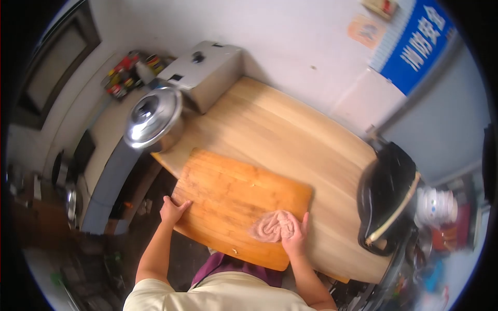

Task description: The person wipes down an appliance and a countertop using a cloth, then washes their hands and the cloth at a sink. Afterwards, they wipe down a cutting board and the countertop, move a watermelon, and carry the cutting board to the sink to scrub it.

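Observation:
A wooden cutting board [228, 181] lies tilted across the front of the table, its near edge jutting out toward my body. My left hand [173, 210] grips the board's left edge, thumb at the rim and some fingers hidden. Near the board's right edge, my right hand [295, 239] holds a crumpled pink cloth [270, 226] against the surface. Whether that hand also grips the board edge I cannot tell. Small pale scraps [235, 251] sit near the front edge of the board.
Beyond the board stretches a wood-grain table [290, 140]. A lidded steel pot [155, 118] and a metal box [207, 70] stand at its back left. On the right are a black basin-like object [381, 194] with a pale stick [394, 210] across it, and stacked white bowls [436, 206].

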Demonstrator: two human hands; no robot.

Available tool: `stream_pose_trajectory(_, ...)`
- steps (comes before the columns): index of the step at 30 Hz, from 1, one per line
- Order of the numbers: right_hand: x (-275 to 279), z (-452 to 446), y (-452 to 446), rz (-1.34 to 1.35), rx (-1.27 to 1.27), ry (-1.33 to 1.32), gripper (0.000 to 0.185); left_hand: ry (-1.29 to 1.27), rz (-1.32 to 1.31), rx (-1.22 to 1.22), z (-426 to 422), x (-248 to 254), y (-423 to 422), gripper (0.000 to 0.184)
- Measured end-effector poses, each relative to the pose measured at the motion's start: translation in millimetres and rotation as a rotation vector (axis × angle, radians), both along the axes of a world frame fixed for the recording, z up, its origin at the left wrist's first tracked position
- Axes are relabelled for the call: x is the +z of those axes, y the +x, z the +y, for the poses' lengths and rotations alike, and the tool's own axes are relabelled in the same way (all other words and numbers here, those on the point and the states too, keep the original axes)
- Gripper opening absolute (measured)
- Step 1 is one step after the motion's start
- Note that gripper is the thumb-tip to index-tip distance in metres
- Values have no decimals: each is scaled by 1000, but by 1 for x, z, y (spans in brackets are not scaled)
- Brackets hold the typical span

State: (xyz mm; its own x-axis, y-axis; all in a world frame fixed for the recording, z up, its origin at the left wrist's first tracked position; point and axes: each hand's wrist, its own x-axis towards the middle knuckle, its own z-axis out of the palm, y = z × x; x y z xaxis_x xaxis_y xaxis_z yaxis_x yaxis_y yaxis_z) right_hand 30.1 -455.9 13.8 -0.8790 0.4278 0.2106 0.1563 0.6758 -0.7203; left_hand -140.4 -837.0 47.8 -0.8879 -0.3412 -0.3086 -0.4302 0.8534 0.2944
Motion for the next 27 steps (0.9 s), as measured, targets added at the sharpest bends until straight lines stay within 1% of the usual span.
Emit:
stream_pose_trajectory(1, 2, -4, -6, -7, 26, -1, 48, -32, 8, -24, -17, 1, 8, 83)
stream_pose_trajectory(4, 8, -19, -24, -129, -16, 58, 47, 457, -34, -9, -62, -7, 30, 71)
stream_pose_trajectory(6, 11, -21, -36, -189, 12, -46, 48, 451, -15, 80, -73, -11, 42, 62)
stream_pose_trajectory(7, 10, -25, -43, -181, -1, -181, 45, 431, 2, 129, -82, -23, 48, 66)
stream_pose_trajectory(8, -6, -23, -49, -139, 25, -262, 40, 383, 16, 154, -88, -24, 54, 69)
stream_pose_trajectory(9, -18, -23, -55, -130, 33, -305, 39, 397, 22, 180, -97, -25, 62, 70)
stream_pose_trajectory(11, -20, -44, -60, -127, 65, -375, 38, 435, 6, 245, -121, -29, 82, 71)
stream_pose_trajectory(13, -4, -77, -68, -121, 113, -438, 39, 477, -21, 315, -154, -25, 103, 71)
stream_pose_trajectory(16, 9, -128, -85, -162, 261, -476, 40, 442, 32, 432, -202, -26, 144, 62)
stream_pose_trajectory(19, 17, -189, -107, -176, 390, -473, 40, 442, 139, 565, -243, -10, 190, 61)
stream_pose_trajectory(22, 26, -251, -127, -209, 544, -587, 40, 427, 171, 720, -278, -1, 239, 67)
stream_pose_trajectory(26, 47, -331, -139, -288, 768, -547, 40, 356, 214, 929, -295, 16, 317, 68)
stream_pose_trajectory(27, 79, -350, -121, -319, 808, -511, 39, 358, 198, 978, -299, 41, 351, 69)
